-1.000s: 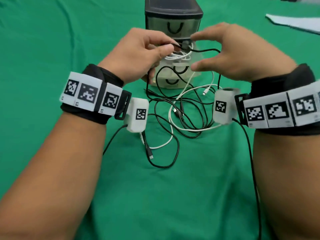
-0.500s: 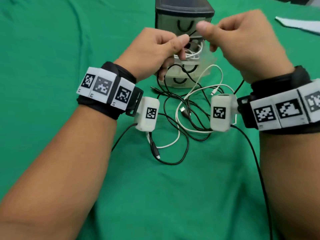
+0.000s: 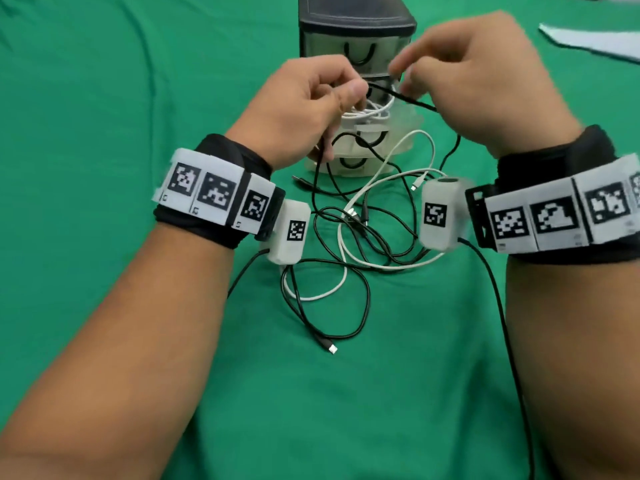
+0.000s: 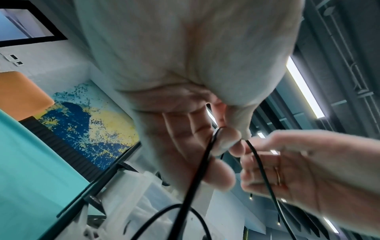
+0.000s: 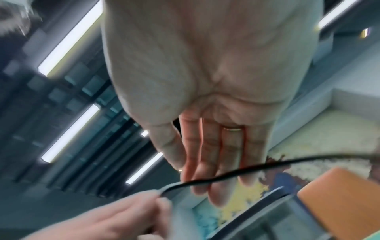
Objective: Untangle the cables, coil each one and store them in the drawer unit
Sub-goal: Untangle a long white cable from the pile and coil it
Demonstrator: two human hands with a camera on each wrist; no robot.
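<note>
My left hand (image 3: 349, 95) pinches a black cable (image 3: 401, 98) between thumb and fingers, just in front of the drawer unit (image 3: 356, 26). A short stretch of the cable runs right, under my right hand (image 3: 401, 74). In the right wrist view my right hand (image 5: 205, 178) has straight fingers, and the black cable (image 5: 267, 167) lies across them. In the left wrist view the black cable (image 4: 197, 175) hangs in loops from my left hand (image 4: 226, 142). The middle drawer is pulled out and holds a coiled white cable (image 3: 374, 112). A tangle of black and white cables (image 3: 363, 237) lies on the cloth between my wrists.
A green cloth (image 3: 104, 133) covers the table. A white sheet (image 3: 595, 43) lies at the far right. The black lead (image 3: 498, 306) of the wrist camera trails from my right wrist toward the near edge. The lowest drawer also stands slightly out.
My hands met at the cable half a second ago. The right hand has since slid right, leaving a short taut stretch between them. The left hand keeps its pinch.
</note>
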